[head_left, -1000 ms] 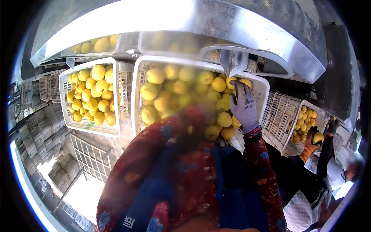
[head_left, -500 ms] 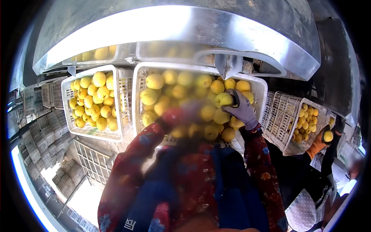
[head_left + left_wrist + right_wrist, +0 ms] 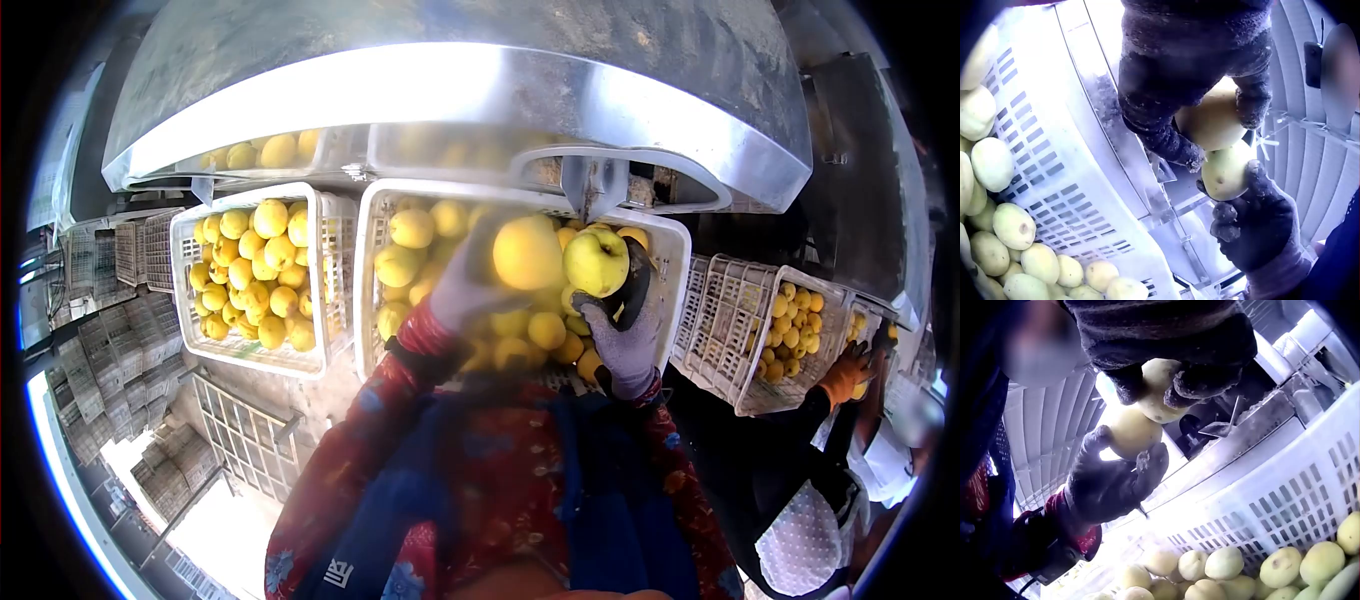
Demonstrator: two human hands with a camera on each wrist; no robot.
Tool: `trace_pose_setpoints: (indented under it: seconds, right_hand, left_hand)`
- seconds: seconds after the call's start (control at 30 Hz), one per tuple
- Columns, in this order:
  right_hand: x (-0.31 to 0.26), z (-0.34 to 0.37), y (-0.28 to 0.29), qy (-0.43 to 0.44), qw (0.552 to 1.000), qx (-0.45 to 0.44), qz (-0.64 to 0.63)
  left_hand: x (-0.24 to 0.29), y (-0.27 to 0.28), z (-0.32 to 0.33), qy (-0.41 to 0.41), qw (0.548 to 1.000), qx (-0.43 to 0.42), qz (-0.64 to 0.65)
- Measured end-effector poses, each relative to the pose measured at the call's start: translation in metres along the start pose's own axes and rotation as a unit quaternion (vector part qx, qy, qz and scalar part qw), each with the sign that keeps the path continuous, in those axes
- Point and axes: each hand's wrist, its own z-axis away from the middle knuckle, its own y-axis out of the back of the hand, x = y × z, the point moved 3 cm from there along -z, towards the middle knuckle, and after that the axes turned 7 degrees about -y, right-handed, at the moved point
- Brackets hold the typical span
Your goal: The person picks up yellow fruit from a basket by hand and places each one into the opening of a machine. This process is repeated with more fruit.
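Two gloved hands are raised over the middle white crate [image 3: 364, 300], each with a round fruit. My left hand [image 3: 462, 290], blurred in the head view, grips a yellow fruit [image 3: 527, 253]. In my right hand [image 3: 628, 340] sits a greener yellow fruit [image 3: 597, 262], its stem hollow facing up, thumb and fingers curved round its side. Both wrist views show the left hand's fruit [image 3: 1210, 122] and the right hand's fruit [image 3: 1229, 172] close together, overlapping. Many more yellow fruits [image 3: 410, 228] lie in the crate below. Dirty dark patches mark the glove fingers.
A second white crate full of yellow fruit [image 3: 245, 270] stands at the left. Beyond the crates runs a metal machine edge [image 3: 450, 100] with a bracket [image 3: 592, 185]. To the right, another person's orange glove [image 3: 845, 375] is by a tilted crate [image 3: 715, 345].
My right hand has come from the crate's far right corner with the greener fruit, up towards the camera. The left hand has emerged, lifting a yellow fruit. The head view has shifted slightly.
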Motion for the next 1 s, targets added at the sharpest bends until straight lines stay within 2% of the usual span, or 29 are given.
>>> trace_pose_setpoints:
  seconds: [0.07, 0.17, 0.23, 0.27, 0.3, 0.37, 0.4, 0.43, 0.5, 0.53, 0.57, 0.63, 0.67, 0.73, 0.8, 0.9, 1.0]
  right_hand:
    - [-0.009, -0.01, -0.008, 0.03, 0.997, 0.067, 0.034]
    - [-0.021, -0.044, -0.021, 0.094, 0.974, 0.168, 0.118]
    - [-0.012, -0.081, -0.033, -0.006, 0.971, 0.181, 0.154]
    - [-0.014, -0.098, -0.037, 0.056, 0.957, 0.215, 0.185]
    - [-0.017, -0.109, -0.04, 0.119, 0.937, 0.25, 0.212]
    - [-0.017, -0.109, -0.026, 0.104, 0.939, 0.263, 0.196]
    - [-0.021, -0.106, -0.017, 0.079, 0.94, 0.262, 0.202]
    - [-0.018, -0.098, -0.01, 0.072, 0.966, 0.224, 0.105]
    - [-0.018, -0.078, 0.003, 0.061, 0.984, 0.144, -0.088]
    - [-0.024, -0.061, 0.004, 0.031, 0.995, 0.07, -0.06]
    - [-0.036, -0.046, 0.003, 0.077, 0.995, 0.012, 0.063]
    - [-0.034, -0.029, -0.015, 0.186, 0.978, 0.0, 0.091]
    - [-0.024, -0.025, -0.025, 0.145, 0.989, 0.0, -0.001]
    - [-0.004, -0.017, -0.041, 0.057, 0.98, 0.003, -0.189]
    - [-0.009, -0.016, -0.038, 0.041, 0.98, 0.011, -0.194]
    - [-0.006, -0.012, -0.038, 0.034, 0.982, 0.043, -0.183]
    - [0.007, -0.012, -0.036, 0.076, 0.993, 0.047, -0.081]
  left_hand:
    - [0.0, 0.005, -0.002, -0.021, 1.0, 0.004, -0.021]
    - [0.017, 0.003, -0.002, -0.009, 0.993, 0.028, 0.114]
    - [0.023, 0.003, -0.004, -0.009, 0.991, 0.035, 0.129]
    - [0.024, 0.004, -0.002, -0.006, 0.99, 0.039, 0.136]
    - [0.024, 0.004, -0.003, 0.003, 0.98, 0.044, 0.196]
    - [0.023, 0.006, -0.006, 0.02, 0.948, 0.053, 0.314]
    - [0.021, 0.005, -0.005, 0.029, 0.925, 0.06, 0.374]
    - [0.021, 0.005, -0.004, 0.013, 0.953, 0.058, 0.296]
    - [0.023, 0.005, -0.01, -0.024, 0.99, 0.05, 0.133]
    - [0.021, 0.005, -0.013, -0.096, 0.992, 0.037, 0.07]
    - [0.013, 0.004, -0.015, -0.11, 0.993, 0.041, 0.03]
    - [0.0, 0.0, -0.015, -0.128, 0.989, 0.048, -0.051]
    - [0.0, -0.005, -0.016, -0.116, 0.993, 0.023, -0.019]
    - [0.003, -0.013, -0.018, -0.167, 0.965, 0.01, -0.202]
    - [0.007, -0.019, -0.021, -0.189, 0.979, 0.004, -0.071]
    - [0.018, -0.019, -0.02, -0.102, 0.993, -0.014, 0.056]
    - [0.002, -0.016, -0.014, -0.032, 0.998, -0.006, 0.047]
